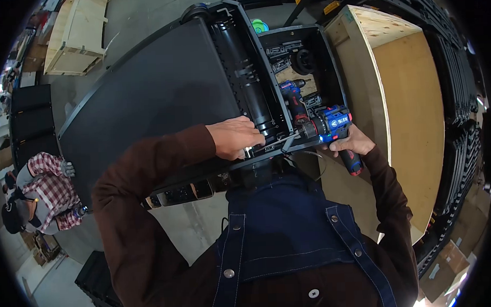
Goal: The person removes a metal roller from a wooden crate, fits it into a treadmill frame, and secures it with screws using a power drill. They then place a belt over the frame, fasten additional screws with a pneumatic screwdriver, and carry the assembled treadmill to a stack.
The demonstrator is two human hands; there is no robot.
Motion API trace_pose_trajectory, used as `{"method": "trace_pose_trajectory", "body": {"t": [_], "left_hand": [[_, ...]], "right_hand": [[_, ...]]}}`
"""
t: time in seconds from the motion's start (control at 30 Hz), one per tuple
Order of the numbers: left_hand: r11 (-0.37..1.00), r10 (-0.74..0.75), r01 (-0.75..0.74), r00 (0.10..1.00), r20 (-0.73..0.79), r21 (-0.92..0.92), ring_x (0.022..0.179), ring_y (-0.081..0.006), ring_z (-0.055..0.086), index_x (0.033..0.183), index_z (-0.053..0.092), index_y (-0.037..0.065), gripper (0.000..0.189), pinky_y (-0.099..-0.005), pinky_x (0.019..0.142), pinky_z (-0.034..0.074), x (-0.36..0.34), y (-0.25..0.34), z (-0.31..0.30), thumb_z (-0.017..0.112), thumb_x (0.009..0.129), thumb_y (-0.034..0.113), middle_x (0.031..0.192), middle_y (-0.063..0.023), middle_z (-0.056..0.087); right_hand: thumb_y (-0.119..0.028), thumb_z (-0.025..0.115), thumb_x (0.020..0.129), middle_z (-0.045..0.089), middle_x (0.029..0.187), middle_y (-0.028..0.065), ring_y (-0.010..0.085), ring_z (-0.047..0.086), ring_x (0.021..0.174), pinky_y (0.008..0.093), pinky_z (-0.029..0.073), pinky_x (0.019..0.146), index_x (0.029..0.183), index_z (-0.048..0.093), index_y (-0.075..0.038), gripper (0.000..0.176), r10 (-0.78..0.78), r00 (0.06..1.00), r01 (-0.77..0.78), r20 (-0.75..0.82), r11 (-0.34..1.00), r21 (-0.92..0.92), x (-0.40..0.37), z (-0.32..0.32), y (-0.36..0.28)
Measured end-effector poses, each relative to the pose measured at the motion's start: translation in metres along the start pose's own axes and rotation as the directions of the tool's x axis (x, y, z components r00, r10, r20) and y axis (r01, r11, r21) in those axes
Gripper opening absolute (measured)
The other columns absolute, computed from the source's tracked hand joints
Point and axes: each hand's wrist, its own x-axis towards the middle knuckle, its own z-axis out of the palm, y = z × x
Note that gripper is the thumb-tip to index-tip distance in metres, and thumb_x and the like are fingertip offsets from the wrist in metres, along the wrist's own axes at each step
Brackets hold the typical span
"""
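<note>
My right hand (354, 141) is wrapped round the grip of a blue and black cordless drill (335, 122), held over the near right corner of a black metal frame. A long thin bit (280, 141) runs left from its chuck toward my left hand (237, 136). That hand's fingers are bent together at the frame's near edge, by the end of a black roller (254, 102); whatever is between the fingertips is hidden. Left of the roller spreads a wide black belt (161, 75). A second drill (294, 97) lies in the black tray (335, 58) beside the frame.
Several metal brackets and a black wheel (303, 61) lie in the tray. An open plywood crate (411, 110) stands close on the right, another wooden crate (78, 35) at the far left. A co-worker in a checked shirt (52, 187) is by the belt's left side.
</note>
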Motion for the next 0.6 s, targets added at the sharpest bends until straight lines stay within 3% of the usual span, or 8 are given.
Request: {"method": "trace_pose_trajectory", "body": {"t": [0.03, 0.1, 0.23, 0.27, 0.33, 0.37, 0.47, 0.6], "left_hand": [[1.0, -0.008, 0.008, 1.0, -0.01, -0.004, 0.109, -0.029, 0.055, 0.12, 0.06, 0.004, 0.044, -0.0411, 0.1, 0.039, -0.004, 0.003, -0.004, 0.071, 0.079, 0.011, 0.111, -0.0095, 0.062], [0.972, -0.153, 0.078, 0.927, -0.342, -0.223, 0.115, -0.0304, 0.056, 0.124, 0.061, 0.007, 0.04, -0.0432, 0.102, 0.041, -0.015, 0.011, -0.015, 0.067, 0.084, 0.008, 0.113, -0.0101, 0.064], [0.888, -0.453, 0.241, 0.596, -0.663, -0.391, 0.105, -0.03, 0.062, 0.124, 0.062, 0.005, 0.037, -0.0392, 0.095, 0.047, -0.055, 0.022, -0.019, 0.067, 0.088, 0.008, 0.111, -0.0112, 0.066], [0.888, -0.455, 0.243, 0.592, -0.665, -0.391, 0.105, -0.03, 0.062, 0.124, 0.062, 0.005, 0.037, -0.0392, 0.095, 0.047, -0.064, 0.028, -0.01, 0.067, 0.088, 0.008, 0.111, -0.0112, 0.066], [0.806, -0.59, 0.222, 0.377, -0.714, -0.549, 0.106, -0.03, 0.061, 0.122, 0.064, 0.004, 0.035, -0.0383, 0.094, 0.048, -0.074, 0.038, 0.014, 0.068, 0.087, 0.009, 0.111, -0.0115, 0.066], [0.806, -0.591, 0.225, 0.371, -0.717, -0.548, 0.106, -0.03, 0.061, 0.122, 0.064, 0.004, 0.035, -0.0383, 0.094, 0.048, -0.075, 0.046, 0.027, 0.068, 0.087, 0.009, 0.111, -0.0115, 0.066], [0.752, -0.612, 0.423, 0.164, -0.774, -0.506, 0.115, -0.0321, 0.059, 0.121, 0.064, 0.004, 0.034, -0.0403, 0.099, 0.046, -0.072, 0.067, 0.074, 0.069, 0.088, 0.011, 0.12, -0.0114, 0.065], [0.672, -0.49, 0.639, 0.004, -0.872, -0.375, 0.131, -0.0326, 0.053, 0.123, 0.066, 0.006, 0.033, -0.0492, 0.113, 0.036, -0.049, 0.078, 0.13, 0.069, 0.091, 0.016, 0.134, -0.0105, 0.061]], "right_hand": [[-0.012, 0.085, 0.079, 0.072, 0.087, 0.01, 0.0152, 0.066, 0.067, 0.0276, 0.055, 0.061, 0.104, 0.068, 0.002, 0.033, 0.009, 1.0, -0.009, -0.006, 1.0, -0.019, 0.0, -0.001, -0.001], [-0.013, 0.085, 0.08, 0.072, 0.088, 0.0104, 0.0153, 0.066, 0.068, 0.0281, 0.055, 0.062, 0.105, 0.068, 0.002, 0.034, 0.03, 1.0, -0.029, 0.009, 0.998, -0.057, 0.003, -0.01, 0.007], [-0.014, 0.085, 0.08, 0.071, 0.087, 0.0091, 0.0152, 0.067, 0.068, 0.029, 0.056, 0.063, 0.103, 0.068, 0.002, 0.033, 0.033, 0.999, -0.034, -0.016, 0.998, -0.053, -0.001, -0.002, 0.002], [-0.014, 0.085, 0.08, 0.071, 0.087, 0.0091, 0.0152, 0.067, 0.068, 0.029, 0.056, 0.063, 0.103, 0.068, 0.002, 0.033, 0.032, 0.999, -0.033, -0.012, 0.998, -0.056, -0.002, -0.002, 0.003], [-0.014, 0.085, 0.08, 0.07, 0.085, 0.0078, 0.0158, 0.067, 0.068, 0.0294, 0.056, 0.065, 0.102, 0.067, 0.002, 0.033, 0.047, 0.999, -0.047, -0.006, 0.997, -0.053, -0.001, -0.004, 0.007], [-0.014, 0.085, 0.08, 0.07, 0.085, 0.0078, 0.0158, 0.067, 0.068, 0.0294, 0.056, 0.065, 0.102, 0.067, 0.002, 0.033, 0.044, 0.999, -0.044, -0.001, 0.997, -0.057, 0.0, -0.005, 0.008], [-0.013, 0.085, 0.08, 0.069, 0.084, 0.0067, 0.016, 0.067, 0.07, 0.0302, 0.056, 0.068, 0.105, 0.065, 0.002, 0.035, 0.013, 1.0, -0.013, -0.004, 1.0, -0.014, 0.0, -0.006, 0.014], [-0.009, 0.084, 0.079, 0.069, 0.088, 0.007, 0.0159, 0.068, 0.074, 0.0317, 0.057, 0.07, 0.11, 0.063, 0.0, 0.039, -0.213, 0.976, 0.209, -0.042, 0.974, -0.089, -0.007, -0.022, 0.02]]}}
